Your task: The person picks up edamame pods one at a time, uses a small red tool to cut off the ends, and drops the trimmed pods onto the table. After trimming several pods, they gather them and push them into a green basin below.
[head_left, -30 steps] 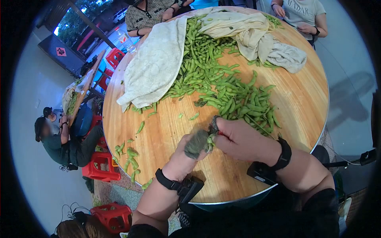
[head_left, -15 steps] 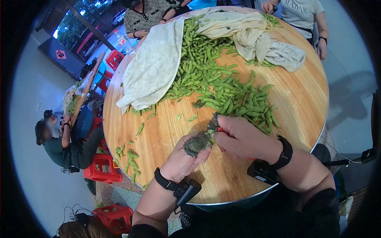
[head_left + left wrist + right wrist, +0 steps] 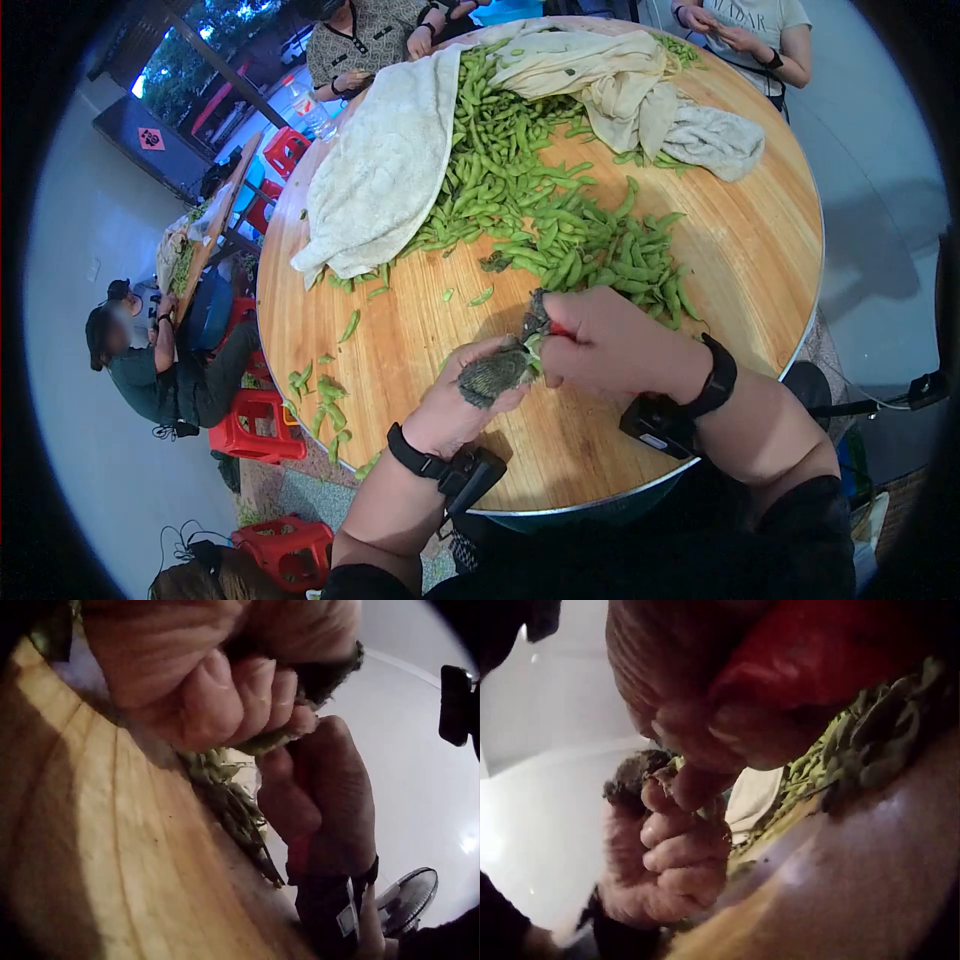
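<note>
A green pod (image 3: 533, 349) is between both hands, above the round table (image 3: 590, 455); the left hand (image 3: 452, 402) grips it, fingers curled; the right hand (image 3: 622, 345) pinches its other end (something red (image 3: 802, 656) shows in that palm); beyond lie heaped pods (image 3: 500, 185).

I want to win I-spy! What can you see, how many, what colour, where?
Round table: one, light wood, centre
Pods: many, green, mostly heaped on the table
Cloths: about three, white and cream, partly over the pods
Bottle: one, clear, far left
Stools: at least four, red, left
Side table: one, brown, far left
Fan: one, grey, left-wrist view
Other people: at least three, varied clothes, left and far side
Red item: one, red, top of right-wrist view, unclear
Held pod: apparently one, green, above the table
Finger covers: two, dark grey-green, one per side
Wrist straps: two, black
Left hand: one, left, pinching held pod
Right hand: one, right, pinching held pod
</note>
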A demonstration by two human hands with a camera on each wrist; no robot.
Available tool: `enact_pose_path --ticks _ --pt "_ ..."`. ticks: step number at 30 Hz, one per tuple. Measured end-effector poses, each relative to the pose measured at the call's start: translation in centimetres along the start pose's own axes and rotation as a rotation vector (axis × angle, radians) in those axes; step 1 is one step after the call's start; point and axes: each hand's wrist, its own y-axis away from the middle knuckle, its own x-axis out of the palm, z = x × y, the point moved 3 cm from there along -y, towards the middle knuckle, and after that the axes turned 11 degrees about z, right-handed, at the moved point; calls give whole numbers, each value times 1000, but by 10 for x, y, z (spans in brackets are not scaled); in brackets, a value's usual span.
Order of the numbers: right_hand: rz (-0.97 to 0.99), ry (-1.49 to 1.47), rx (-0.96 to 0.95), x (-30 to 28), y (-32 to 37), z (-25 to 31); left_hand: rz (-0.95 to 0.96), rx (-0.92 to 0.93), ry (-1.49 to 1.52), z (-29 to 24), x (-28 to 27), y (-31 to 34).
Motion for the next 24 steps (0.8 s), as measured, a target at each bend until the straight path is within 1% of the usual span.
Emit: enact_pose_path --ticks 1,2,4,5,7,8,10,11,13,14,16,17,19,20,21,22,23,24 --pt "122 -421 174 1 1 0 24 5 -1 0 -1 2" --pt "123 -416 168 1 -1 0 23 12 -6 -1 -1 3" --pt "163 -718 180 5 -3 -4 114 21 452 -1 4 2" --pt "161 -714 178 5 -4 -5 117 24 450 -1 3 2" --pt "71 -815 198 3 -4 -10 202 122 520 -4 1 1" --pt "66 -810 198 2 -4 -10 209 124 520 -7 1 0" --pt "-67 -713 149 -3 -4 -9 152 161 429 -15 1 -1" --pt "-71 -709 151 -5 -4 -9 158 162 432 -15 0 -2" --pt "-93 -594 139 -7 -4 -10 73 223 363 -13 -6 -4" --pt "-94 -595 140 -7 -4 -11 73 221 364 -13 -2 -6" --pt "-120 -509 123 -5 -5 -11 -218 162 -192 -11 3 -7" --pt "-118 -510 124 -3 -6 -11 -220 160 -191 -10 2 -7" --pt "-149 -474 111 -2 -5 -9 -80 45 -275 -4 5 -7" --pt "-148 -475 113 -3 -5 -10 -20 108 -410 -4 4 -7" --pt "-97 -447 126 -4 -5 -10 -19 106 -408 -1 1 -7" --pt "-46 -420 140 -4 -4 -10 -19 152 -454 0 0 -8" --pt "-45 -422 142 -6 -4 -9 -19 199 -500 0 0 -7" --pt "-17 -407 152 -7 -4 -7 -20 198 -499 0 0 -7"
